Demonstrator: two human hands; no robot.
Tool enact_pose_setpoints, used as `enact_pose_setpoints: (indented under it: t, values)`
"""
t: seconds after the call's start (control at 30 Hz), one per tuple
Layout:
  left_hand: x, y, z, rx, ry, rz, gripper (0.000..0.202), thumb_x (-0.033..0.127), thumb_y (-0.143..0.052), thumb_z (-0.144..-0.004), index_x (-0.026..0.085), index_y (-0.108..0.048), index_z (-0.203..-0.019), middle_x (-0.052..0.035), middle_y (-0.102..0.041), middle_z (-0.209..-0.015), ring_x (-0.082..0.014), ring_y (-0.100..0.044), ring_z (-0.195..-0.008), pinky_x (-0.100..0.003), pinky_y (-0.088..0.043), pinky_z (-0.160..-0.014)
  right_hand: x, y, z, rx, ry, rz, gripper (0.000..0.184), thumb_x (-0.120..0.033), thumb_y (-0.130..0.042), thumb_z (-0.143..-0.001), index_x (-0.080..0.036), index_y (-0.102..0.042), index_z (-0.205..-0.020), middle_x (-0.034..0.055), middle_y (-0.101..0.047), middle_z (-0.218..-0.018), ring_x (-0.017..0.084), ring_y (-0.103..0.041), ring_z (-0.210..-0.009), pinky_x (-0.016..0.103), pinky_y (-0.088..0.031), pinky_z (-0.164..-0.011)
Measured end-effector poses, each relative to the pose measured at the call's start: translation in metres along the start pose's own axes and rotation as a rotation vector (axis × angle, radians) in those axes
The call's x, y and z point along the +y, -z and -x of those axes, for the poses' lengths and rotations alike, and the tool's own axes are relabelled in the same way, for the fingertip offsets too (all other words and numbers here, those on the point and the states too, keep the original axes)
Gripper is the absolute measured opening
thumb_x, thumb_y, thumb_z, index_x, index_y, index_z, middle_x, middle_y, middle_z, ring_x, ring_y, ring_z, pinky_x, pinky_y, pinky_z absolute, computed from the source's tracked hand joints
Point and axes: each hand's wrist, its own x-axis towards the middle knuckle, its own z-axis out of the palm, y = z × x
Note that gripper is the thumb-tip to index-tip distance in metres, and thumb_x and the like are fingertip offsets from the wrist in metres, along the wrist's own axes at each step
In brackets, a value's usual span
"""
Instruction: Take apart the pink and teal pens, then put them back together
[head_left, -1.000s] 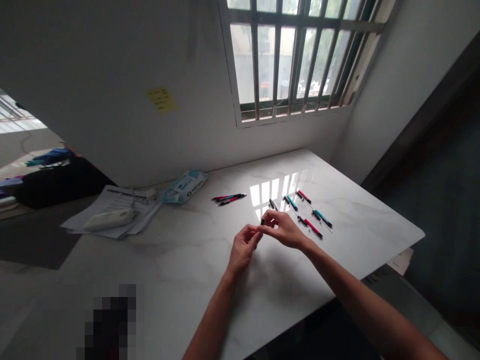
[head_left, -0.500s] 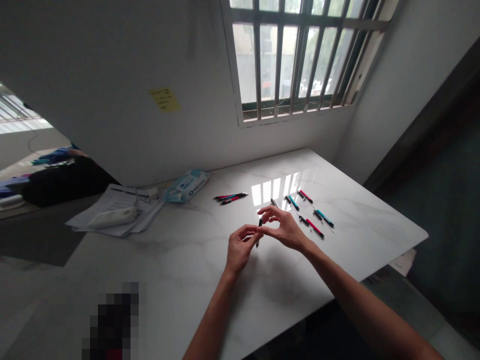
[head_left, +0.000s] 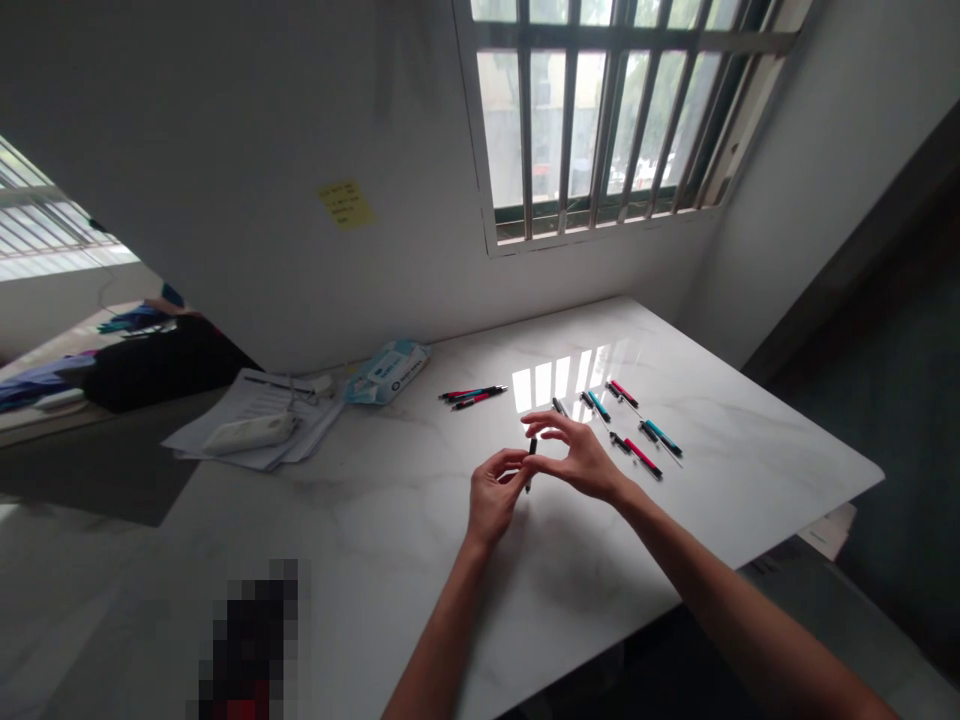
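Observation:
Over the marble-patterned table, my left hand [head_left: 495, 495] is closed in a pinch around a slim black pen [head_left: 533, 447] held nearly upright, its lower tip showing below the fingers. My right hand [head_left: 577, 455] meets it from the other side, thumb against the pen and curved fingers around its top end; the exact contact there is hard to see. Just beyond the right hand lie pen parts: a red barrel [head_left: 643, 458], a teal barrel [head_left: 663, 438], another teal barrel [head_left: 598, 404] and another red barrel [head_left: 622, 393], with black pieces and thin refills beside them.
Several pens [head_left: 474, 397] lie bunched left of the window's reflection. A blue wipes packet [head_left: 388, 372] and papers [head_left: 259, 450] with a white object on top sit at the table's left back. A barred window [head_left: 592, 130] and yellow note [head_left: 346, 204] are on the wall.
The whole view has shifted, so things appear slightly farther right. Both hands stay together at the pen in nearly the same pose; the loose parts lie where they were.

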Motion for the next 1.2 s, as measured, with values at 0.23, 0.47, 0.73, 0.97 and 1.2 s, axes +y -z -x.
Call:
enact_pose_setpoints:
  t: [0.23,0.47,0.73,0.97,1.2]
  values:
    - [-0.0004,0.0016,0.0002,0.018,0.008,-0.004,0.032,0.048,-0.086,-0.078,0.019,-0.079,-0.091,-0.0075,-0.076,-0.091,-0.0234,-0.072,-0.089,-0.033,-0.058,-0.081,0.0027,-0.0006,-0.0004,-0.012,-0.004,-0.014,0.047,-0.032,-0.078,-0.086,-0.028,-0.067,-0.132,0.0051,-0.076,-0.111,0.023,-0.073,-0.107,0.048,-0.055,-0.107]
    - [-0.0047,0.0005,0.0004,0.018,0.01,0.011,0.031,0.047,-0.086,-0.078,0.019,-0.078,-0.09,-0.0068,-0.076,-0.092,-0.0218,-0.07,-0.087,-0.032,-0.058,-0.079,0.0011,-0.0016,0.0002,-0.021,0.003,0.02,0.042,-0.027,-0.075,-0.087,-0.027,-0.069,-0.129,0.006,-0.076,-0.118,0.023,-0.072,-0.111,0.045,-0.055,-0.105]
    - [-0.0031,0.0004,0.0007,0.009,0.02,0.014,0.032,0.047,-0.086,-0.077,0.02,-0.079,-0.092,-0.0069,-0.076,-0.091,-0.022,-0.07,-0.087,-0.032,-0.058,-0.079,0.0046,-0.0005,-0.0012,-0.01,-0.009,-0.004,0.041,-0.031,-0.076,-0.088,-0.028,-0.069,-0.128,0.0058,-0.076,-0.114,0.023,-0.073,-0.108,0.048,-0.054,-0.106]
    - [-0.0001,0.0003,0.001,0.009,0.028,0.008,0.031,0.046,-0.086,-0.079,0.019,-0.079,-0.093,-0.0071,-0.076,-0.091,-0.0223,-0.071,-0.088,-0.033,-0.058,-0.079,0.0009,0.0003,-0.0007,-0.015,-0.009,0.003,0.039,-0.029,-0.075,-0.089,-0.028,-0.068,-0.128,0.0052,-0.075,-0.115,0.022,-0.072,-0.109,0.047,-0.053,-0.107]
    - [-0.0007,0.0015,0.001,0.006,0.016,-0.003,0.031,0.045,-0.085,-0.079,0.019,-0.078,-0.093,-0.0073,-0.076,-0.09,-0.0221,-0.07,-0.087,-0.033,-0.058,-0.08,0.0024,-0.0006,-0.0016,0.03,-0.019,0.005,0.037,-0.029,-0.076,-0.087,-0.027,-0.07,-0.123,0.0033,-0.076,-0.107,0.02,-0.073,-0.101,0.046,-0.055,-0.104]
